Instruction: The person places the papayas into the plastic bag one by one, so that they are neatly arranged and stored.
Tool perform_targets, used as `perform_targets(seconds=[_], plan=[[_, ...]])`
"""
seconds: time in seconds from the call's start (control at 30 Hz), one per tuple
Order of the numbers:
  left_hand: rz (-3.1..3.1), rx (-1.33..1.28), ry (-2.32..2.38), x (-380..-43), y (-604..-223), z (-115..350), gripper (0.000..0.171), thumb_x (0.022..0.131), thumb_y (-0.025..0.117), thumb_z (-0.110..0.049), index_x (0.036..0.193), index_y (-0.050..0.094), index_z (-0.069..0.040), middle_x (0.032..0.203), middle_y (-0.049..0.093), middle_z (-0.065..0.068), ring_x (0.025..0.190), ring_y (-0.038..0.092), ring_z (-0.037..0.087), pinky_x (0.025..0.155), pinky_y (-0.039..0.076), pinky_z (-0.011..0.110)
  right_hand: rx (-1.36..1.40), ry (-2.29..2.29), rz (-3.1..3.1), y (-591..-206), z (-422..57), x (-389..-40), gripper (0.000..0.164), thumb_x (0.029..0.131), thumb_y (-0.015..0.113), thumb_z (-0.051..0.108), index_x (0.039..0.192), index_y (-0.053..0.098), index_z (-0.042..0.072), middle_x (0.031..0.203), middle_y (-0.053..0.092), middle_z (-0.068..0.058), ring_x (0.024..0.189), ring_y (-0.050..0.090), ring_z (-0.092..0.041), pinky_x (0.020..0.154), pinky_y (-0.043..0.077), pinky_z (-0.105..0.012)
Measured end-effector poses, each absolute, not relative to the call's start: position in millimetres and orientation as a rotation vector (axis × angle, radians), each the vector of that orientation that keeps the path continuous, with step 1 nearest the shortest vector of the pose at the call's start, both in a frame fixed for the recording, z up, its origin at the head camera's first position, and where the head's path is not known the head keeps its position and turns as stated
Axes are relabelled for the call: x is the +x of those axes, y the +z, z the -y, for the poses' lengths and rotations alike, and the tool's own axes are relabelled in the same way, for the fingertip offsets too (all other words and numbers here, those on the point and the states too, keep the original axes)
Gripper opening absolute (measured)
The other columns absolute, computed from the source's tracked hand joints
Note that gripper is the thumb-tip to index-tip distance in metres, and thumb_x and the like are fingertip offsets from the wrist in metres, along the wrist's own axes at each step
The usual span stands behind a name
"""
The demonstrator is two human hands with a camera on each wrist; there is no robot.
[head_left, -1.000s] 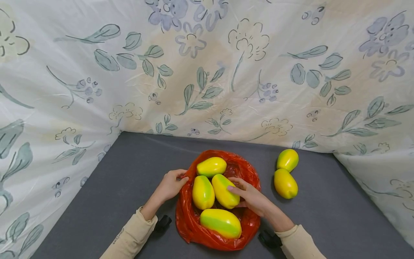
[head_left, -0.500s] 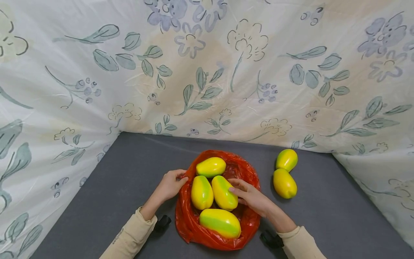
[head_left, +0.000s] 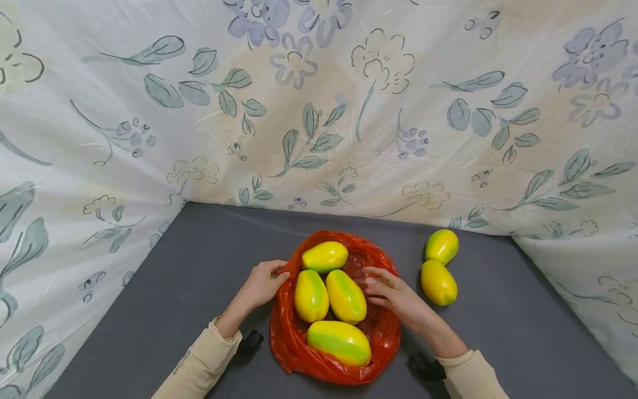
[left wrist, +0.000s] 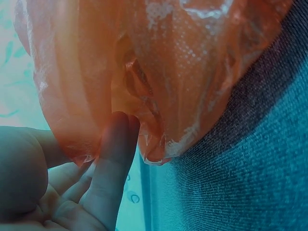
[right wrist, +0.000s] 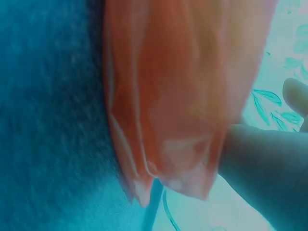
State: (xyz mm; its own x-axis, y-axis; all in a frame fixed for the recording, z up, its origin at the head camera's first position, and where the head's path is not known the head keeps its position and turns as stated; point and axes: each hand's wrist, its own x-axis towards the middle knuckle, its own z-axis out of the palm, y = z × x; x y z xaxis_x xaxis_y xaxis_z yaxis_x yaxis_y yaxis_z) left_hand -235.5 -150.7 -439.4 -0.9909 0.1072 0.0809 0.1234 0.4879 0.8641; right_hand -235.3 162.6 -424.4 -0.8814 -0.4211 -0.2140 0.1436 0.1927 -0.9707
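Observation:
A red plastic bag [head_left: 286,346] stands with its mouth wide, its rim rolled outward. Inside it lie several glossy yellow-green papayas, among them a back papaya [head_left: 325,257], a left papaya [head_left: 311,296], a right papaya [head_left: 346,297] and a front papaya [head_left: 339,343]. My left hand [head_left: 261,285] pinches the bag's left rim between thumb and fingers; the left wrist view shows the thin plastic [left wrist: 96,57] between them. Over the bag's right side, my right hand [head_left: 396,296] has loosely bent fingers, apart from the right papaya, and holds nothing visible.
Two more papayas lie on the dark grey cloth to the bag's right: a farther papaya [head_left: 442,246] touching a nearer papaya [head_left: 439,283]. Floral fabric [head_left: 319,111] hangs behind and at both sides of the grey surface [head_left: 199,255].
My right hand has let go of the right papaya and drawn back to the right, toward the bag's rim. That papaya now rests among the others. The left hand has stayed in place.

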Motion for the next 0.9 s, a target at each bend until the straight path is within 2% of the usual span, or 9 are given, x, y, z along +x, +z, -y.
perform_targets(seconds=[0.4, 0.6, 0.7, 0.9], plan=[[2.704, -0.211, -1.551, -235.9, -440.7, 150.7, 0.022, 0.091, 0.063, -0.005, 0.112, 0.067, 0.0, 0.094, 0.068, 0.005, 0.077, 0.064, 0.017, 0.065, 0.053, 0.032, -0.221, -1.902, -2.081, -411.0, -180.0, -239.7, 0.06, 0.099, 0.051, 0.032, 0.145, 0.029, -0.001, 0.137, 0.038, -0.027, 0.118, 0.046, -0.039, 0.093, 0.046, -0.034], [2.697, -0.215, -1.559, -235.5, -440.7, 150.0, 0.022, 0.091, 0.064, -0.004, 0.112, 0.067, 0.001, 0.091, 0.067, 0.004, 0.076, 0.065, 0.017, 0.065, 0.054, 0.033, -0.202, -2.018, -2.021, -400.9, -194.2, -243.3, 0.06, 0.102, 0.046, 0.031, 0.146, 0.024, -0.003, 0.137, 0.037, -0.029, 0.112, 0.054, -0.029, 0.09, 0.047, -0.03], [2.699, -0.212, -1.558, -235.0, -440.7, 149.7, 0.022, 0.09, 0.064, -0.004, 0.112, 0.067, 0.001, 0.091, 0.067, 0.004, 0.077, 0.065, 0.018, 0.067, 0.054, 0.034, -0.206, -2.074, -1.984, -396.2, -202.5, -244.8, 0.06, 0.103, 0.043, 0.031, 0.147, 0.021, -0.003, 0.134, 0.043, -0.024, 0.109, 0.057, -0.022, 0.09, 0.047, -0.031], [2.703, -0.209, -1.562, -234.6, -440.2, 149.6, 0.023, 0.091, 0.064, -0.004, 0.112, 0.067, 0.001, 0.093, 0.068, 0.005, 0.078, 0.066, 0.018, 0.068, 0.054, 0.035, -0.19, -2.122, -1.948, -388.2, -214.8, -246.7, 0.064, 0.102, 0.043, 0.034, 0.148, 0.016, -0.003, 0.126, 0.048, -0.009, 0.109, 0.054, -0.02, 0.091, 0.047, -0.03]])
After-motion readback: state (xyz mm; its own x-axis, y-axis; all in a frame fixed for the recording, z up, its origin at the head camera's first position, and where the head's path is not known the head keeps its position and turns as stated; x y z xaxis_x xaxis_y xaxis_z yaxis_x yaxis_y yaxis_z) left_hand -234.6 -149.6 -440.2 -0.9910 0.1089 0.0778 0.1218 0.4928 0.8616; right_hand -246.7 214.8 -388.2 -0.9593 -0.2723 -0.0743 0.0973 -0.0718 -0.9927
